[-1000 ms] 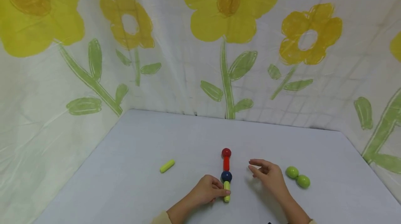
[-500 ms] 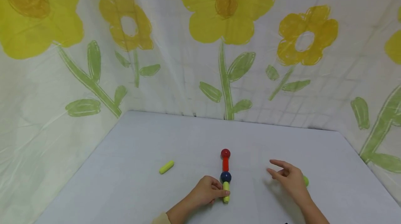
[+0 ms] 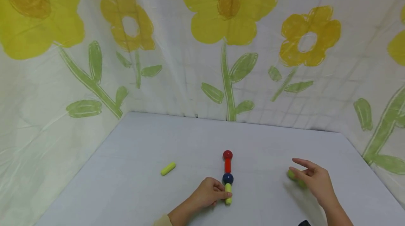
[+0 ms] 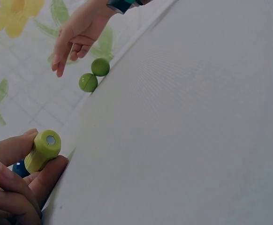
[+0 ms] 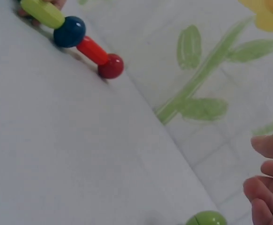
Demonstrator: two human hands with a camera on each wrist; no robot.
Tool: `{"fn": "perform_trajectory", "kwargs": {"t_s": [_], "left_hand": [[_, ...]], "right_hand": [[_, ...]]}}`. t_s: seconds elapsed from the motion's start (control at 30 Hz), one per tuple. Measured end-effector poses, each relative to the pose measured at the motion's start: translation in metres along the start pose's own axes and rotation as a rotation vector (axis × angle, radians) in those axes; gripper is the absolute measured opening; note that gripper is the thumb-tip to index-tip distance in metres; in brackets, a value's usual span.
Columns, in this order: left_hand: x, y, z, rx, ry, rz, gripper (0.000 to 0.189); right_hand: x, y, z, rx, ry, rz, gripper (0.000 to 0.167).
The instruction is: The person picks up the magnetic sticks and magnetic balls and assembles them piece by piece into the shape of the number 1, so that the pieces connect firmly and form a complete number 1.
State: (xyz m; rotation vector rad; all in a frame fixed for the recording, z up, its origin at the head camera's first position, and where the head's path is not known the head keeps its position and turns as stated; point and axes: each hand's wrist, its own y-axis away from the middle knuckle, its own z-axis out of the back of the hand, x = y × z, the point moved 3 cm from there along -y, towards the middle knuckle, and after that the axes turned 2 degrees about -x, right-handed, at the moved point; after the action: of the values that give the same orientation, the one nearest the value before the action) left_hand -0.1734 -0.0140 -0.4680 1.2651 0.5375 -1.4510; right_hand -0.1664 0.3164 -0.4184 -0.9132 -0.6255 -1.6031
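Note:
My left hand [image 3: 207, 192] pinches a yellow-green toy rod [image 3: 228, 187] between thumb and fingers. In the left wrist view a grey disc shows in the rod's near end. A dark blue ball [image 3: 227, 178] touches its far end, followed in line by a red rod [image 3: 227, 166] and a red ball [image 3: 227, 154]. At the right, my right hand [image 3: 317, 181] hovers with thumb and index finger apart, holding nothing. Two green balls, one nearer [image 4: 88, 83] and one farther [image 4: 100, 67], touch each other below it; in the head view the hand partly hides them.
Another yellow-green rod [image 3: 168, 168] lies loose on the white table [image 3: 190, 138], left of the line of pieces. Behind the table hangs a white curtain [image 3: 177, 78] painted with yellow flowers. A dark piece of the wrist gear [image 3: 304, 223] shows at the bottom edge.
My right hand has moved right, from beside the red and blue pieces to over the green balls. My left hand keeps its pinch on the yellow-green rod in the same place.

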Motion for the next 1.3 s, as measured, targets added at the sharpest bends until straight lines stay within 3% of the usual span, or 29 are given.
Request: {"fn": "perform_trajectory", "kwargs": {"t_s": [0.27,0.5,0.6,0.8,0.97,1.3], "left_hand": [[0.0,0.001,0.0,-0.001,-0.002,0.013,0.021],[0.0,0.0,0.0,0.0,-0.002,0.012,0.022],[0.0,0.0,0.0,0.003,0.0,0.012,0.022],[0.001,-0.001,0.0,0.006,-0.003,0.01,0.021],[0.001,-0.002,0.0,0.003,-0.009,0.012,0.022],[0.002,-0.003,0.0,0.01,0.001,0.0,0.021]], "right_hand": [[-0.02,-0.008,0.026,0.081,0.124,-0.048,0.064],[-0.038,-0.014,0.038,0.132,0.143,-0.114,0.064],[-0.046,-0.014,0.039,0.168,0.15,-0.106,0.059],[-0.062,-0.011,0.036,0.228,0.102,-0.067,0.048],[-0.073,-0.012,0.035,0.264,0.058,-0.092,0.051],[-0.083,-0.013,0.03,0.276,-0.06,-0.066,0.052]]}}
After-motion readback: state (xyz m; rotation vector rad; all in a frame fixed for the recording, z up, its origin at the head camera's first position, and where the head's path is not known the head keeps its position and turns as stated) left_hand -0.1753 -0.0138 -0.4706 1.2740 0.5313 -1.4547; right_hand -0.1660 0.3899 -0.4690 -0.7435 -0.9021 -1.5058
